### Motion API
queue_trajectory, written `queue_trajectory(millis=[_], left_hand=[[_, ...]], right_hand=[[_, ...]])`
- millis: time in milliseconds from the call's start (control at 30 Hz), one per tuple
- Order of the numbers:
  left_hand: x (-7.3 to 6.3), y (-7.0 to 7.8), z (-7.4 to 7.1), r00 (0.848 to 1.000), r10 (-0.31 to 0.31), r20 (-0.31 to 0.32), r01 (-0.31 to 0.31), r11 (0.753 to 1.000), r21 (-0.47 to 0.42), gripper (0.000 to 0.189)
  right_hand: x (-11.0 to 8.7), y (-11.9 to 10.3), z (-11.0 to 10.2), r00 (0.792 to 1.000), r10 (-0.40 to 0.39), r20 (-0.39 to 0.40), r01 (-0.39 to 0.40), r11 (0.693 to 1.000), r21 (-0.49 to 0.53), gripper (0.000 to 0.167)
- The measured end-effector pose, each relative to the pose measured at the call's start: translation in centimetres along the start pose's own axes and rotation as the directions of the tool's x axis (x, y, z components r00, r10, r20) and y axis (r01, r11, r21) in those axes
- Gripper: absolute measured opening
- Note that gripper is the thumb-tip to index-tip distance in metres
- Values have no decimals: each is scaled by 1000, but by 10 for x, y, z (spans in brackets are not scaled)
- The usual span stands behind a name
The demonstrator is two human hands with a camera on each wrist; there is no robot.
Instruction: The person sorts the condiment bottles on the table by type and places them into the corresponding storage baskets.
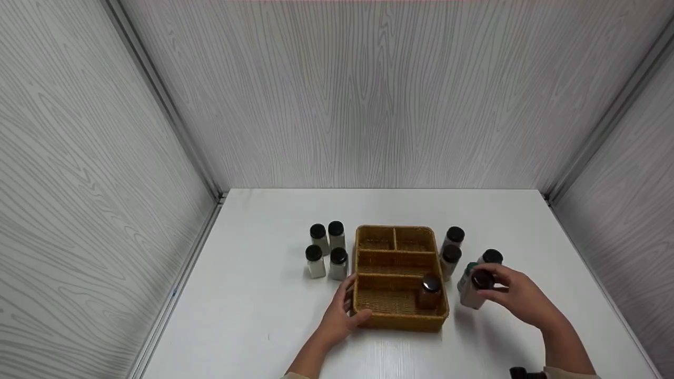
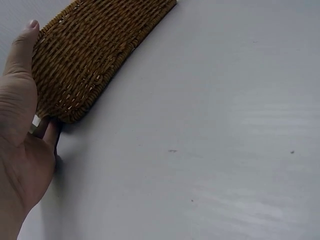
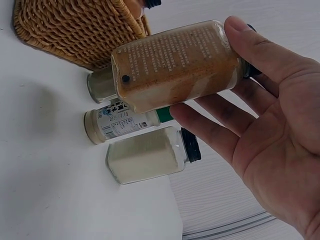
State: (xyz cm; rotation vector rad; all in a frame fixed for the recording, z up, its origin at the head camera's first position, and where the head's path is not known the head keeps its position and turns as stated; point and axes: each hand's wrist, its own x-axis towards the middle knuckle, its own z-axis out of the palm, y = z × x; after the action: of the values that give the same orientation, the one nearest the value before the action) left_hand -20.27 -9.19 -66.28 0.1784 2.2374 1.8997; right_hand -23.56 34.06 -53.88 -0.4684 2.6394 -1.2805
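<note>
My right hand (image 1: 521, 297) holds a black-capped glass spice jar (image 3: 175, 65) near its cap, with thumb and fingers on opposite sides. Brown-orange powder partly fills this jar, and white print covers one face. In the head view it is right of the wicker basket (image 1: 400, 322). My left hand (image 1: 335, 320) grips the basket's front left corner, thumb along the front wall and fingers round the left side. Inside the basket's large front compartment, a dark-capped jar (image 1: 429, 296) of reddish-brown contents stands at the right end.
Several black-capped jars (image 1: 338, 266) stand left of the basket. Two more jars (image 1: 450, 258) are close to its right wall. Beyond the held jar are a green-capped bottle (image 3: 122, 122) and a jar of pale powder (image 3: 145, 156). Grey wood-grain panels (image 1: 368, 95) enclose the white table (image 1: 253, 316).
</note>
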Motion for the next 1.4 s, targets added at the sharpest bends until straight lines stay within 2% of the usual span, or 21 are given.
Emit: queue_trajectory(millis=[267, 500, 700, 1033, 1400], left_hand=[[-4, 6, -6, 1000, -21, 23, 21, 1000, 1, 95], [-1, 14, -4, 1000, 11, 25, -11, 1000, 24, 94], [-1, 17, -5, 1000, 11, 29, -12, 999, 36, 96], [-3, 14, -11, 999, -16, 38, 12, 996, 84, 96], [-1, 14, -13, 999, -5, 45, 1, 997, 77, 97]], right_hand=[[3, -6, 0, 1000, -14, -25, 13, 1000, -16, 54], [-2, -12, -7, 998, -25, -56, 23, 999, -26, 54], [-1, -14, -8, 995, -57, -81, 55, 998, -29, 56], [9, -26, -11, 989, -120, -80, 123, 992, 33, 47], [21, -38, -14, 986, -146, -81, 142, 989, -50, 47]])
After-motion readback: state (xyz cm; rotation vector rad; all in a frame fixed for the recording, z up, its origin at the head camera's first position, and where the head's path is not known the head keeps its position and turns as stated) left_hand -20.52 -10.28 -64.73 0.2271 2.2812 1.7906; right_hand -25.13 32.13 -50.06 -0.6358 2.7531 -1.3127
